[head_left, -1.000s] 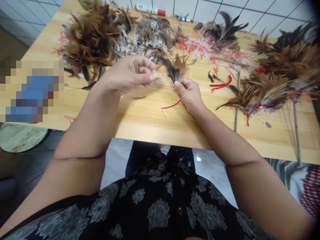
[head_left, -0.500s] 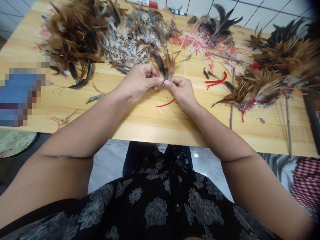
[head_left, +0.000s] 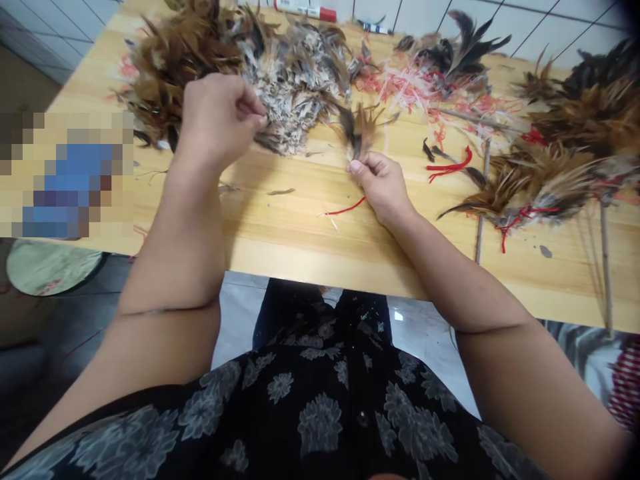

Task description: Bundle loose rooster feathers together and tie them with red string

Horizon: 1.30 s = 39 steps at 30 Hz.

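So the little feather bunch (head_left: 359, 133) is up over the middle of the table (head_left: 300, 247), stems down, pinched between thumb and curled fingers of the right hand (head_left: 385, 187). Left hand (head_left: 217, 120) is off to the side by the pale grey feather pile (head_left: 295, 107), fingers curled in pretty tight; honestly can't tell if there's anything between the tips. That hand and its forearm also block part of the big brown feather heap (head_left: 155, 63). A thin red cord (head_left: 347, 209) lies just below the right hand, more red strings (head_left: 450, 167) sit over to its right, then a fluffy brown bundle (head_left: 535, 177) with red ties. Pink and white shreds (head_left: 395, 90) are scattered further back, and a red-capped marker (head_left: 305, 10) lies near the tiled wall (head_left: 425, 13).
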Each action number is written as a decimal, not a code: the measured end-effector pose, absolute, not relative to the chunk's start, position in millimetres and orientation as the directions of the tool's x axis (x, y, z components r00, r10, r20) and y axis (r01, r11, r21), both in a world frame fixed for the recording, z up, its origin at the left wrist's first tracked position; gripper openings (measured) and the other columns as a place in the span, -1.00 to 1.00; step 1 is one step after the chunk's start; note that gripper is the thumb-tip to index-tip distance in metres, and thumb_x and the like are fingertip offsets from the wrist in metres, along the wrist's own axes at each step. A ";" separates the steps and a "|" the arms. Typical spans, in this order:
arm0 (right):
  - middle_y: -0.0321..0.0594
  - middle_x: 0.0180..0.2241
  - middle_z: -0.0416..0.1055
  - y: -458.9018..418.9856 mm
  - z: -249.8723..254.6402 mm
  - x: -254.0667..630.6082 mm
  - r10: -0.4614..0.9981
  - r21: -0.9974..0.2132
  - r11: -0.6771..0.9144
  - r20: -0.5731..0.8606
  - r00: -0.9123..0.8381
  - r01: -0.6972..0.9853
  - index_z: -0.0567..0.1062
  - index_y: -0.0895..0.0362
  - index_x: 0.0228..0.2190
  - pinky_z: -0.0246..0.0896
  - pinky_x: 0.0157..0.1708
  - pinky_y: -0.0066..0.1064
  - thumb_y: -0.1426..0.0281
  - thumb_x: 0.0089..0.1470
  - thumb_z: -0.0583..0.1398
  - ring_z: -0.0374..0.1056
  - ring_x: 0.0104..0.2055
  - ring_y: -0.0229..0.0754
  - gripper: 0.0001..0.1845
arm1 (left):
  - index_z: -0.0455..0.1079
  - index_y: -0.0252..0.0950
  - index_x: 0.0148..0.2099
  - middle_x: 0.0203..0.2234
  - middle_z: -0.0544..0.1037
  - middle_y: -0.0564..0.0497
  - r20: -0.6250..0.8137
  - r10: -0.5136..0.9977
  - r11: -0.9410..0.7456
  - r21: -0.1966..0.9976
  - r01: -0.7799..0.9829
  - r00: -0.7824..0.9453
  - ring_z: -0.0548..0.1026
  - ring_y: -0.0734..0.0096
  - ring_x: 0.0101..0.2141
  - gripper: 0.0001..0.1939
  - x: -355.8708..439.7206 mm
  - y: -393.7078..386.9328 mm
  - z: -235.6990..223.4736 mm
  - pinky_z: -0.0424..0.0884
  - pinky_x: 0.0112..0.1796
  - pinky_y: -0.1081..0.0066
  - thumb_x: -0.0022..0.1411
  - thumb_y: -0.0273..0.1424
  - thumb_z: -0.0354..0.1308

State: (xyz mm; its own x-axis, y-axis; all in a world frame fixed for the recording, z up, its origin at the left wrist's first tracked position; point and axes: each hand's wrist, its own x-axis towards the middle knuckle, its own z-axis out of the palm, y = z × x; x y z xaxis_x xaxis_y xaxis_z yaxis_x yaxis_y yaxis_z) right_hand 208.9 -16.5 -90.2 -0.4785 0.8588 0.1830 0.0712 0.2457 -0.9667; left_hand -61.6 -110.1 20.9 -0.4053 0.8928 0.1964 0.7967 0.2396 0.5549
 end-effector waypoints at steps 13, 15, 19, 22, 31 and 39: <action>-0.41 -0.42 0.27 -13.2 -95.1 213.5 0.851 -0.962 0.267 0.210 -0.481 0.053 0.64 0.06 -0.26 0.11 -0.22 -0.32 -0.10 0.54 0.46 0.15 -0.33 -0.26 -0.48 | 0.84 -0.27 0.22 -0.03 0.79 0.00 -0.002 0.959 0.270 0.306 0.913 -0.283 0.48 0.19 -0.08 -0.62 -80.9 -100.1 -0.6 0.53 0.26 0.33 0.47 -0.48 0.33; -0.39 -0.41 0.30 -12.5 -96.8 213.2 0.849 -0.958 0.279 0.216 -0.481 0.063 0.65 0.06 -0.25 0.11 -0.22 -0.32 -0.12 0.54 0.45 0.17 -0.32 -0.25 -0.46 | 0.83 -0.21 0.10 -0.01 0.80 -0.01 0.033 0.961 0.251 0.311 0.917 -0.275 0.50 0.18 -0.05 -0.71 -82.4 -101.1 0.3 0.53 0.31 0.29 0.49 -0.42 0.30; -0.36 -0.37 0.34 -13.3 -96.6 213.0 0.842 -0.952 0.297 0.226 -0.490 0.072 0.66 0.07 -0.25 0.10 -0.22 -0.32 -0.11 0.55 0.44 0.18 -0.29 -0.25 -0.47 | 0.70 -0.19 -0.11 -0.06 0.82 -0.05 0.068 0.960 0.218 0.431 0.876 -0.273 0.55 0.19 -0.10 -0.85 -78.5 -109.7 12.2 0.56 0.25 0.24 0.41 -0.40 0.27; -0.37 -0.39 0.31 -15.2 -94.3 213.6 0.843 -0.951 0.295 0.215 -0.493 0.090 0.67 0.08 -0.26 0.08 -0.22 -0.32 -0.04 0.56 0.45 0.17 -0.29 -0.24 -0.51 | 0.55 -0.17 -0.20 -0.17 0.76 -0.08 0.074 0.961 0.177 0.574 0.799 -0.265 0.53 0.18 -0.17 -0.98 -76.3 -116.0 19.5 0.57 0.16 0.13 0.34 -0.37 0.29; -0.38 -0.40 0.31 -16.5 -92.0 212.2 0.848 -0.953 0.285 0.202 -0.490 0.102 0.64 0.07 -0.27 0.10 -0.24 -0.33 -0.01 0.56 0.47 0.17 -0.30 -0.26 -0.53 | 0.49 -0.07 -0.22 -0.36 0.59 0.01 0.020 0.999 -0.007 0.948 0.320 -0.039 0.45 0.24 -0.33 -0.65 -61.0 -110.3 7.2 0.42 -0.15 0.16 0.21 -0.18 0.64; -0.37 -0.38 0.30 -17.3 -90.8 211.2 0.842 -0.946 0.299 0.202 -0.500 0.121 0.64 0.08 -0.25 0.12 -0.20 -0.32 0.02 0.60 0.43 0.19 -0.28 -0.25 -0.55 | 0.61 -0.22 -0.08 -0.33 0.60 0.06 -0.039 0.985 -0.059 0.845 0.532 0.171 0.51 0.29 -0.27 -0.95 -63.2 -109.0 6.2 0.49 -0.09 0.29 0.43 -0.41 0.39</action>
